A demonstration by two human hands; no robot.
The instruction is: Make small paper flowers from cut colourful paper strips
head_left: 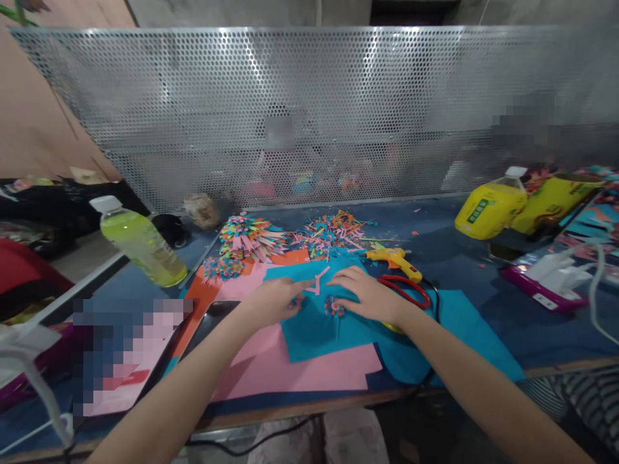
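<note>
My left hand (pixel 275 299) is over the blue paper sheet (pixel 309 338), its index finger stretched to the thin pink paper strips (pixel 318 283). Its other fingers curl around a small coloured bit, too hidden to name. My right hand (pixel 365 293) arches over the same sheet with fingers apart. Its thumb tip is at a small cluster of rolled paper coils (pixel 333 307), which lies on the sheet. Behind the hands are a heap of loose paper strips (pixel 331 233), a pile of colourful folded paper pieces (pixel 249 238) and a patch of small coils (pixel 222 268).
A yellow glue gun (pixel 396 261) and red-handled scissors (pixel 409 290) lie by my right hand. Drink bottles stand left (pixel 142 245) and right (pixel 491 206). A purple power strip (pixel 546 293) is at right. A perforated metal screen (pixel 309 84) closes off the back.
</note>
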